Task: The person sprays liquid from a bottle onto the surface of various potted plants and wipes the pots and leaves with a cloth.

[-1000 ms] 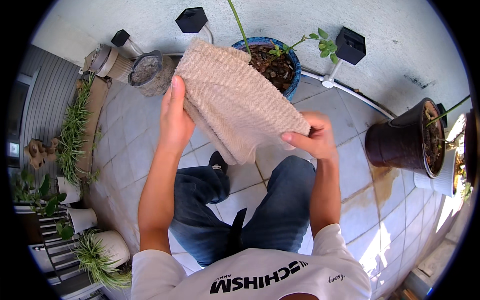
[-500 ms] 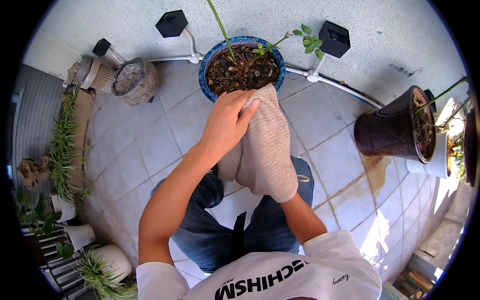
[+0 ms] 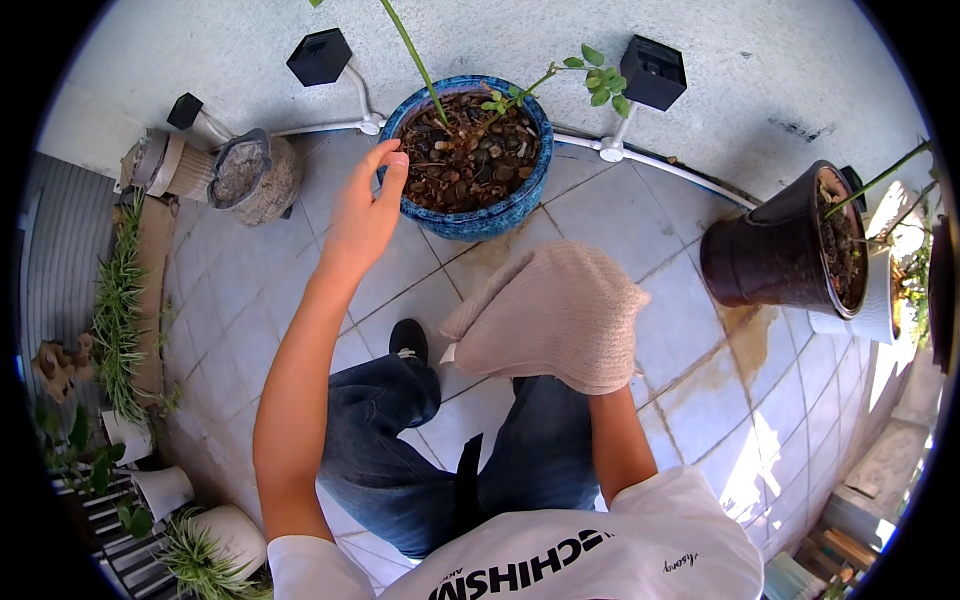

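My left hand is raised at the left edge of the blue glazed pot, in front of its rim. It holds nothing, with the thumb a little apart from the fingers. A beige ribbed towel drapes over my right hand, which is hidden beneath it; only the forearm shows. The towel hangs above the floor in front of my knees, and a small white tag sticks out at its left edge. In the pot lie dark soil and pebbles, with a long green stem and a small leafy shoot.
Black wall lamps and a white pipe run along the wall behind the pot. At right stands a dark brown planter; at left, a rough grey pot and spider plants. Grey floor tiles lie underfoot.
My left hand has let go of the towel and moved left, away from it. The towel on my right hand has moved down and right, and its shape has changed from long to bunched.
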